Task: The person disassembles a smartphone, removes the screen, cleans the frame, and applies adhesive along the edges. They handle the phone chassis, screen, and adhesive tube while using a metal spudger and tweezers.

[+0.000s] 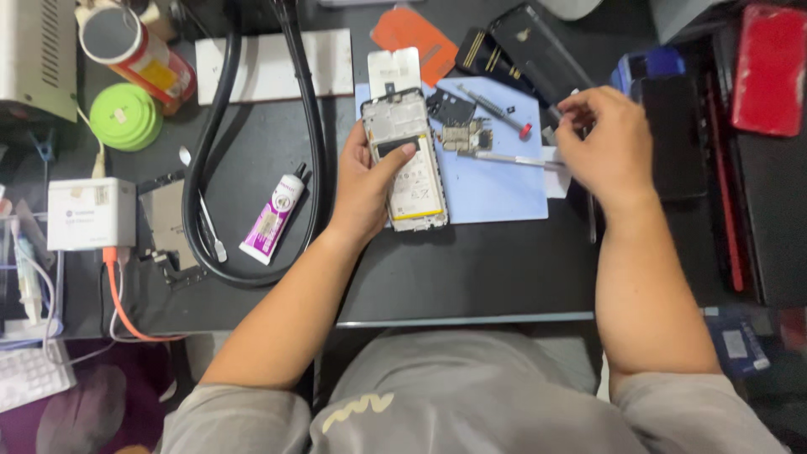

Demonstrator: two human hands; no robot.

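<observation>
The left hand (363, 187) holds an opened phone (408, 160), back cover off, with its internals and a pale battery exposed. The grip is closed on the phone: the thumb lies across its middle, while the fingers are hidden beneath it. The phone sits tilted slightly, over the left edge of a light blue mat (496, 181) on the dark desk (471, 269).

The right hand (607, 141) is at the right edge of the mat, fingers curled together at the fingertips. Whether it pinches anything cannot be told; the fingertips meet just beside a thin metal tool (513, 158) lying across the mat.

On the mat, far of that tool, lie a small circuit board (465, 134), a dark cover piece (451, 107) and a screwdriver with a red tip (498, 111). A white rectangular panel (393, 71) lies just far of the phone, with an orange pick (414, 34) further back.

To the left of the phone, a black hose (313, 143) loops over the desk; a glue tube with a purple label (274, 217) lies inside the loop. Further left are a white box (91, 213), a green round object (126, 116) and a cylindrical can (134, 50). A red case (769, 69) lies at the far right.
</observation>
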